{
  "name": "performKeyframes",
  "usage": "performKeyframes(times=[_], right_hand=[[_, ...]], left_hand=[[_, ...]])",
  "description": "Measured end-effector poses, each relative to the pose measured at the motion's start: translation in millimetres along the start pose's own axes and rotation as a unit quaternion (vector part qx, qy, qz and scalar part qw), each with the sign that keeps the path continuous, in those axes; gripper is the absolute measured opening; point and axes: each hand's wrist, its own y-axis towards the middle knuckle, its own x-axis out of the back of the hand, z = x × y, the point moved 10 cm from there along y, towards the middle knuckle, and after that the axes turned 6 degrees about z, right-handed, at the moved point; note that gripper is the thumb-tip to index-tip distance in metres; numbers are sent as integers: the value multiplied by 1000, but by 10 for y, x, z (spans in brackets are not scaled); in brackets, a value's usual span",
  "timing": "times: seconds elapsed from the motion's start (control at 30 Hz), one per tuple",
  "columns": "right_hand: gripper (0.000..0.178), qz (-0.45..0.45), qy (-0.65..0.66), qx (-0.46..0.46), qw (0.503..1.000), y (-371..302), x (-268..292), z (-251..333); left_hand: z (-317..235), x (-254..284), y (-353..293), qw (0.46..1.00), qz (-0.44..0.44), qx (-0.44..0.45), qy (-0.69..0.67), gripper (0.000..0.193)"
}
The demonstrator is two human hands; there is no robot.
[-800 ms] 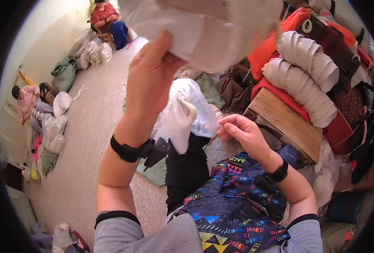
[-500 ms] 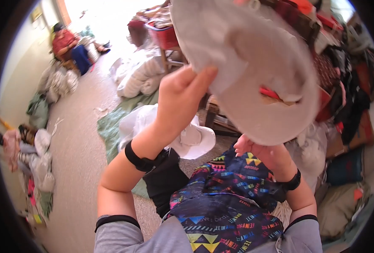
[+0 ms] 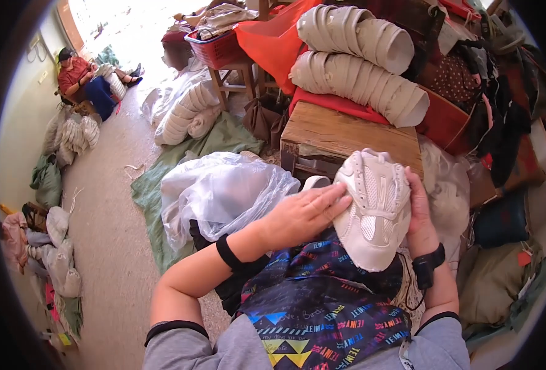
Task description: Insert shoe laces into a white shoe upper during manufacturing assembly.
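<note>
Above my lap is a white shoe upper [image 3: 371, 216] with mesh panels and lace holes, its toe toward me. My right hand [image 3: 419, 206] grips its right side, the fingers partly hidden behind it. Against its left edge lies my left hand [image 3: 307, 213], palm down with the fingers stretched out flat. Just left of it, a pale rounded piece [image 3: 315, 182] shows beside the clear plastic bag [image 3: 227, 188]. A patterned dark apron [image 3: 328, 302] covers my lap.
A wooden bench [image 3: 347, 132] stands ahead, with two nested rows of white uppers [image 3: 359, 86] on red cloth. Beyond are a red basket [image 3: 220, 49] on a stool and white bundles [image 3: 190, 114]. Another person [image 3: 82, 83] sits far left. Bags [image 3: 501, 290] crowd the right.
A large pale piece, blurred and raised close to view in my left hand, is no longer there. Both hands now meet at the shoe upper lower down, and the left fingers have straightened.
</note>
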Motion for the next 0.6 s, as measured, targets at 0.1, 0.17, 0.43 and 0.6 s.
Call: performKeyframes(times=[0.1,0.17,0.43,0.6], right_hand=[[52,-36,-24,23,999,60,302,258],[54,23,2,11,1000,63,-19,311],[46,14,-6,-31,999,105,388,25],[40,35,-16,-23,999,265,586,65]], left_hand=[[-111,-494,-437,983,178,13,-49,63],[-216,-809,-1028,948,305,-82,25,51],[1956,274,-2565,787,193,497,310,41],[1788,1634,-5846,407,327,821,229,51]])
